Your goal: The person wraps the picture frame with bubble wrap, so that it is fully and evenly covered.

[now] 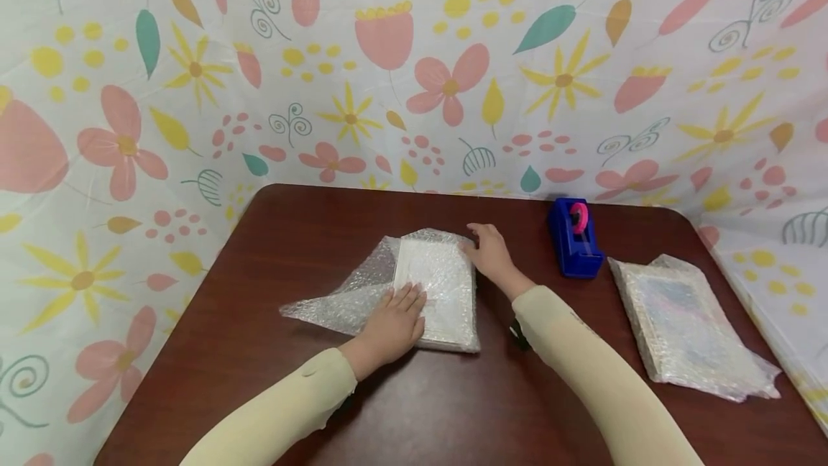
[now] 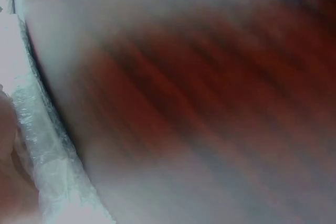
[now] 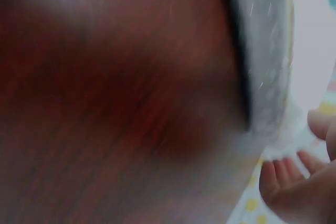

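A flat white picture frame (image 1: 443, 275) lies on the table, covered by clear bubble wrap (image 1: 369, 272). Loose wrap spreads out in a point to its left. My left hand (image 1: 393, 318) rests on the package's lower left part, its fingers straight over the wrap. At the upper right corner is my right hand (image 1: 491, 254), thumb and fingers apart beside the wrapped edge. The right wrist view shows this hand (image 3: 299, 182) with its fingers extended near the wrapped side (image 3: 265, 51). In the left wrist view, the left hand (image 2: 16, 177) appears only at the edge.
A blue tape dispenser (image 1: 576, 254) with a pink roll core stands at the back right. Another picture frame in bubble wrap (image 1: 688, 329) lies at the right of the brown table (image 1: 259, 272). A flower-patterned curtain (image 1: 414, 70) hangs behind the table.
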Demonstrator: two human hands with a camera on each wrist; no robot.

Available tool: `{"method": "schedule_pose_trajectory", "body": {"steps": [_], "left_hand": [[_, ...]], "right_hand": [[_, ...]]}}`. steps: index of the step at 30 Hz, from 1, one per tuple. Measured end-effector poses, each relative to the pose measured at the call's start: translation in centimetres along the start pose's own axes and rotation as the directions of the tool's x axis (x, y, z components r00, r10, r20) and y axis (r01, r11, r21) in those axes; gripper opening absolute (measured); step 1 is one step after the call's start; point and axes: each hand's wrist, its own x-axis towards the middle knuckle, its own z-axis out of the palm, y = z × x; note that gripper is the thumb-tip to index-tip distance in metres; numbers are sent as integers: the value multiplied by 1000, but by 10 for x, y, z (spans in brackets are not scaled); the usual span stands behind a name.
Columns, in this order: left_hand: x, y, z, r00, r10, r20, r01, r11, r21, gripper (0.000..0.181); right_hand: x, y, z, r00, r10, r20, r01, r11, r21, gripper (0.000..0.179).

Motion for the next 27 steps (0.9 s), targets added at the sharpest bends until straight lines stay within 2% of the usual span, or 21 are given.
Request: {"method": "schedule_pose_trajectory", "body": {"steps": [2,4,7,10,15,22,27], "left_hand": [[0,0,1,1000,-1,3,1,1000,-9,49],[0,1,1,1000,0,2,0,1000,-13,49],[0,1,2,1000,2,0,-2,1000,-16,49],[1,1,2,1000,3,-7,-3,1000,-12,49],[1,1,1,1000,-2,18,2,1000,3,50],[2,2,-3,999,1,53,0,1000,-13,51],[1,1,-5,997,0,71,1,1000,-22,51]], "right_hand": [[8,7,-5,998,38,50,-39,999,19,47],[14,13,-8,995,39,92,-41,999,24,42],[19,19,-12,995,11,102,-17,998,58,31],[22,25,-15,994,-4,111,-11,991,134,23],[25,32,-21,983,12,182,-53,973,223,26],[29,31,-23,970,17,241,-62,981,183,29],[33,29,-23,957,-38,289,-5,989,145,33]]}}
